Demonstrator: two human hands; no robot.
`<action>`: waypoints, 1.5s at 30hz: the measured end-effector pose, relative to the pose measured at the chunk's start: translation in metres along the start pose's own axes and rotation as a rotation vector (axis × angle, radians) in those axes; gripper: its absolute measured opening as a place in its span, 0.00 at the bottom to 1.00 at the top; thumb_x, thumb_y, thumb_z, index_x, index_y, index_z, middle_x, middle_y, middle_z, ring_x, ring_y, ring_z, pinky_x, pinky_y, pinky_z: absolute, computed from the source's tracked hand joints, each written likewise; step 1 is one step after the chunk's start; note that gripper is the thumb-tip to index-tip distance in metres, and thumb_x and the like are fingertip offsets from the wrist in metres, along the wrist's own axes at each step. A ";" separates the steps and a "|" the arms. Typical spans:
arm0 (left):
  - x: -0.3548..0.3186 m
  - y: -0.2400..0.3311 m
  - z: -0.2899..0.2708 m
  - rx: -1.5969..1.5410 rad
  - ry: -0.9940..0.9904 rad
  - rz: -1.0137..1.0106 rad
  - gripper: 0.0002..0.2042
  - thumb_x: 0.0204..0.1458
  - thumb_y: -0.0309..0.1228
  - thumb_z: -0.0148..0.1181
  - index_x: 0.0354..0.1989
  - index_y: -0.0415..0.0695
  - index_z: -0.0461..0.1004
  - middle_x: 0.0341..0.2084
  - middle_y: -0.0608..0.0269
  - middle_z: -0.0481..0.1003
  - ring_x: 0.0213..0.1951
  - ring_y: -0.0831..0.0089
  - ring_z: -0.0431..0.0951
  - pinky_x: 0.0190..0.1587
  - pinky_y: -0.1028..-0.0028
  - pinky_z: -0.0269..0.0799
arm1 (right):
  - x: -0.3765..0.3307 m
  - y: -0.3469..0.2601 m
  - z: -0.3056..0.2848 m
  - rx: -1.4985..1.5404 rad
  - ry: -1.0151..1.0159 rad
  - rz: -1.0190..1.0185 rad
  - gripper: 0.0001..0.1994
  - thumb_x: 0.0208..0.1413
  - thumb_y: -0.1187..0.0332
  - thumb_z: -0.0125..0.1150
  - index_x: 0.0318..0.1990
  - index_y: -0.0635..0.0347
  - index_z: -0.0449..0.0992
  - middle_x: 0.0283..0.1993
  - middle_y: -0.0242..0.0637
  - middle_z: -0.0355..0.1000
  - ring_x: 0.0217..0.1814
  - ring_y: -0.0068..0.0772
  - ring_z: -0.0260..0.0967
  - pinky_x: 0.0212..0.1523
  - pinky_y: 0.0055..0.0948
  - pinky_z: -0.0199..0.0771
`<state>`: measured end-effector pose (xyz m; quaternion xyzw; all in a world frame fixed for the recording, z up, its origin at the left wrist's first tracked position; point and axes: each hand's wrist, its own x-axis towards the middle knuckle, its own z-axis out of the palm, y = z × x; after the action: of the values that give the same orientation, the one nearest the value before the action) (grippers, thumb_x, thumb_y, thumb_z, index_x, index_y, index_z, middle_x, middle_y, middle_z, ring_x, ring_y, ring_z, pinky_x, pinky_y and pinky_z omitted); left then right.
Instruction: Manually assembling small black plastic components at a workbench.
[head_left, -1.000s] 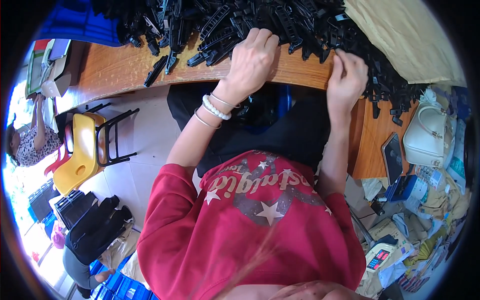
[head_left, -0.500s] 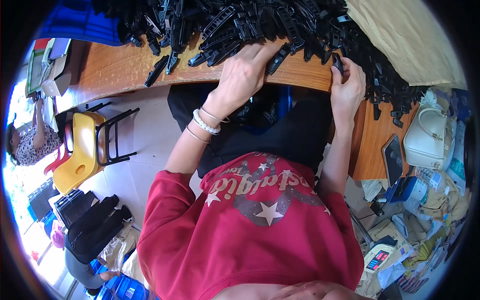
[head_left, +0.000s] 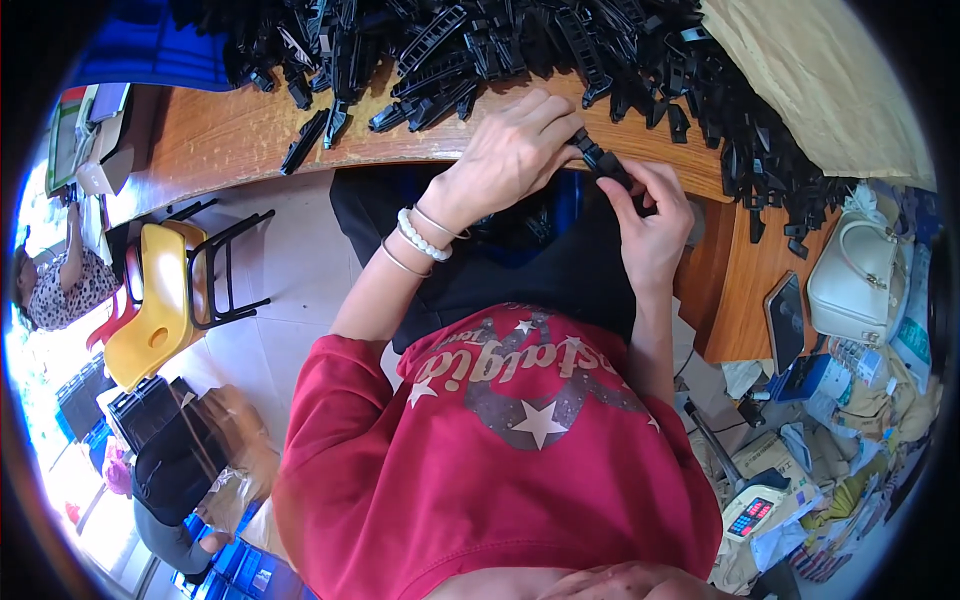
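Observation:
My left hand (head_left: 520, 145), with bracelets at the wrist, pinches one end of a slim black plastic part (head_left: 600, 160) just above the table's front edge. My right hand (head_left: 652, 208) grips the other end, thumb and fingers closed round a short black piece there. Whether the two pieces are locked together or only touching, I cannot tell. Beyond my hands lies a big heap of similar black plastic parts (head_left: 490, 50). One loose long part (head_left: 304, 142) rests apart from it, to the left near the edge.
The wooden table (head_left: 215, 140) curves in front of me. Brown paper (head_left: 830, 90) covers its far right. A white handbag (head_left: 850, 285) and a phone-like dark slab (head_left: 785, 320) lie at the right. Yellow chairs (head_left: 155, 305) and other people (head_left: 65, 275) are on the left.
My right hand has come left and nearer with its black piece. My left hand has lifted a part off the table, and the two pieces now meet between my hands.

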<state>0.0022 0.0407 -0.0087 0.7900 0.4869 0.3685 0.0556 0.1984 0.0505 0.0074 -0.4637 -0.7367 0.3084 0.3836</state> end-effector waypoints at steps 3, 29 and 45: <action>-0.003 -0.001 0.003 -0.060 0.057 -0.036 0.15 0.45 0.26 0.64 0.42 0.35 0.74 0.37 0.56 0.72 0.38 0.58 0.73 0.42 0.65 0.72 | -0.008 0.001 0.003 -0.060 0.012 0.040 0.13 0.44 0.76 0.72 0.39 0.66 0.79 0.32 0.36 0.70 0.31 0.30 0.68 0.34 0.26 0.68; 0.054 -0.026 0.009 0.544 0.057 0.213 0.20 0.46 0.26 0.56 0.51 0.42 0.71 0.47 0.58 0.69 0.42 0.65 0.71 0.45 0.71 0.69 | 0.054 0.044 -0.002 -0.542 0.234 -0.072 0.11 0.52 0.71 0.66 0.41 0.67 0.77 0.38 0.44 0.70 0.37 0.45 0.72 0.38 0.38 0.72; 0.000 0.011 0.004 -0.289 0.223 -0.195 0.17 0.41 0.15 0.64 0.42 0.37 0.70 0.40 0.55 0.75 0.44 0.59 0.78 0.44 0.69 0.75 | 0.036 0.022 -0.008 0.452 0.090 0.143 0.07 0.51 0.77 0.68 0.36 0.67 0.77 0.36 0.34 0.77 0.34 0.15 0.70 0.36 0.16 0.71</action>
<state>0.0131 0.0358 -0.0069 0.6773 0.5061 0.5126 0.1496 0.2053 0.0927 0.0033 -0.4304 -0.5964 0.4709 0.4871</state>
